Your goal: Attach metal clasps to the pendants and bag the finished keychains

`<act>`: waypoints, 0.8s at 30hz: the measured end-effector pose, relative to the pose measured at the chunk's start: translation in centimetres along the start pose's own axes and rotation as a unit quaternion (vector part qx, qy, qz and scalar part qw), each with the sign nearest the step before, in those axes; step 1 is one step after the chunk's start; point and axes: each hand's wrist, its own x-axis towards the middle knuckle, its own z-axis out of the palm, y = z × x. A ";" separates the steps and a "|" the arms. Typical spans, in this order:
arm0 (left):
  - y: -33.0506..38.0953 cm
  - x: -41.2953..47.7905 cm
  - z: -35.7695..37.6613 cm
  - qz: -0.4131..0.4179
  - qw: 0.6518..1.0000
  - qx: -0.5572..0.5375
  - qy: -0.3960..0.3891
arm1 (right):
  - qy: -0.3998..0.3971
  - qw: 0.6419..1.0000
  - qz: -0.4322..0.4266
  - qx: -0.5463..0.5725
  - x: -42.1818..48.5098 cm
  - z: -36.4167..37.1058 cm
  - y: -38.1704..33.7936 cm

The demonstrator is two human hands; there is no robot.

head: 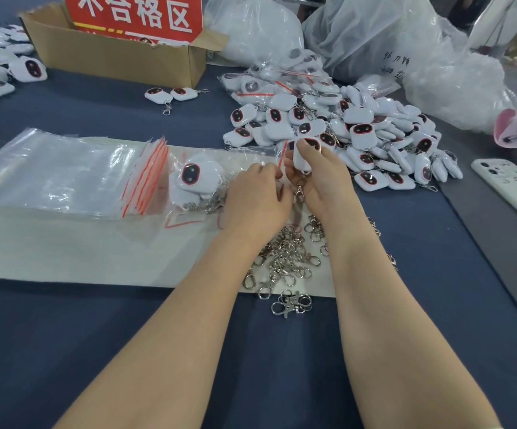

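Observation:
My right hand [322,178] pinches a white pendant [300,161] with a metal clasp [300,190] hanging below it. Beside it, my left hand [257,196] curls its fingers at the red-striped mouth of a clear zip bag [220,178]. That bag lies on the white sheet and holds several white pendants with dark faces [190,174]. Loose metal clasps [285,258] lie in a heap between my forearms. A big pile of white pendants [359,140] sits just beyond my right hand.
A stack of clear zip bags [65,171] lies at the left. A cardboard box with a red sign [118,54] stands at the back, two finished keychains [170,96] in front of it. Plastic sacks [374,35] fill the back right. A phone [511,190] lies at the right.

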 end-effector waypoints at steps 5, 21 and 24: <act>0.0 -0.1 0.0 0.004 1.000 0.002 0.003 | -0.004 0.999 -0.023 0.021 0.1 -0.1 0.2; 0.1 0.0 0.0 -0.009 1.000 -0.005 -0.011 | -0.047 0.994 -0.057 -0.078 0.0 -0.2 0.7; 0.1 0.0 0.0 -0.013 1.000 -0.002 -0.012 | -0.046 0.995 -0.046 -0.074 0.1 -0.1 0.6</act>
